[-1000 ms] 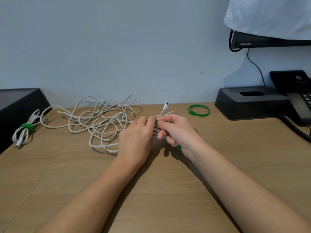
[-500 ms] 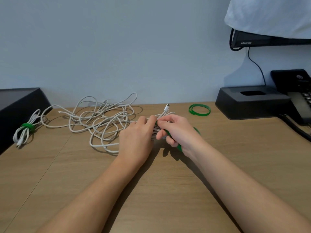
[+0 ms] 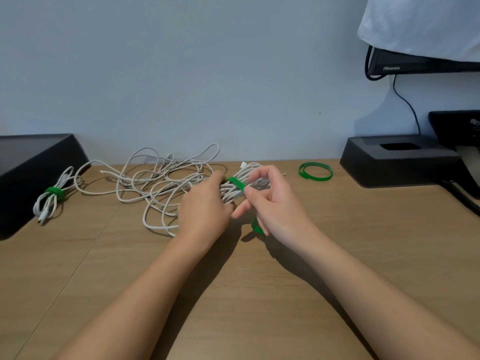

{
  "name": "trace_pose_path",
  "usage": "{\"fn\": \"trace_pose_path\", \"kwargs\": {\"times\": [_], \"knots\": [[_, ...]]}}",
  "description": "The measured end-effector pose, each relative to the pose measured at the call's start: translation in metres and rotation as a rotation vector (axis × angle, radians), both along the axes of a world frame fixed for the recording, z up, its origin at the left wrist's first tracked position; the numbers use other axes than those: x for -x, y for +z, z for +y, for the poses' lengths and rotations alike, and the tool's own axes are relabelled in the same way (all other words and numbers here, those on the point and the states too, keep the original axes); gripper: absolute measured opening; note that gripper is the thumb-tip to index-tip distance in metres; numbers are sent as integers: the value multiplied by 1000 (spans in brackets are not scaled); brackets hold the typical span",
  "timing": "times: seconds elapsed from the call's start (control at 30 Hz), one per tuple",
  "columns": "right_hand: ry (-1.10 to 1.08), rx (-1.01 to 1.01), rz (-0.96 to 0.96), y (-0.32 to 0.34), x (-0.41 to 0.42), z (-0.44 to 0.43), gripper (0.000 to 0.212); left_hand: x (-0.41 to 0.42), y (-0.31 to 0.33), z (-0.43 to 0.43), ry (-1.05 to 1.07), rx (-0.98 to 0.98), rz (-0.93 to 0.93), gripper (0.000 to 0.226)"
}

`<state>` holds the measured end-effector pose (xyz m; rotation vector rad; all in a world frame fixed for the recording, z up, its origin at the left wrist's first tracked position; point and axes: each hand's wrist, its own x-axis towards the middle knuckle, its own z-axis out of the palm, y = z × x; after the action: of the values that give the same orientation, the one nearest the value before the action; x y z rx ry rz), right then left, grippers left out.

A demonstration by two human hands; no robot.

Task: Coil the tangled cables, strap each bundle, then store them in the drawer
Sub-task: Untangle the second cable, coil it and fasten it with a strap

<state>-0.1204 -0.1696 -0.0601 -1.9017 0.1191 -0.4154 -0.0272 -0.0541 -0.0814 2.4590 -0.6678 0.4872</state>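
A coiled white cable bundle point(image 3: 253, 175) is lifted a little above the wooden desk point(image 3: 363, 242) at the middle. My left hand point(image 3: 205, 211) grips the bundle from the left. A green strap point(image 3: 237, 183) lies across the bundle's top, and my right hand point(image 3: 270, 201) pinches it between thumb and forefinger; its loose end hangs below my right palm. A loose tangle of white cable point(image 3: 161, 180) spreads on the desk to the left. A finished white bundle with a green strap point(image 3: 50, 197) lies at the far left.
A spare green strap point(image 3: 315, 172) lies on the desk at the back right. A black stand point(image 3: 397, 162) and a black phone point(image 3: 459, 141) sit at the right edge, with a covered monitor point(image 3: 420, 61) above. A black box point(image 3: 28, 172) occupies the left.
My right hand has opened up and pulled the green strap over the top of the bundle, so the strap now shows across the cables. The bundle sits slightly higher.
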Motion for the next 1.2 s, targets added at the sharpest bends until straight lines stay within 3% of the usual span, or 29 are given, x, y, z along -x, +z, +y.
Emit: {"fn": "trace_pose_path", "kwargs": {"times": [0.17,0.33,0.4,0.47,0.6,0.77,1.03,1.2], "knots": [[-14,204,-120,6,9,7,21,-3,4,0,6,22,150,47],[-63,167,15,5,5,-1,3,-5,11,1,-3,89,334,55],[-81,224,49,3,3,-6,18,-6,12,0,-8,98,355,56],[-52,251,12,3,3,-4,29,-5,11,0,9,80,332,52],[64,278,-82,3,5,6,28,-2,7,-3,-15,71,312,36],[102,223,-113,2,4,2,23,-6,12,-2,-64,150,430,31],[92,323,-143,1,6,-6,24,-4,15,3,-160,315,649,43],[62,373,-87,3,6,-11,32,-4,15,3,-185,420,741,25]]}}
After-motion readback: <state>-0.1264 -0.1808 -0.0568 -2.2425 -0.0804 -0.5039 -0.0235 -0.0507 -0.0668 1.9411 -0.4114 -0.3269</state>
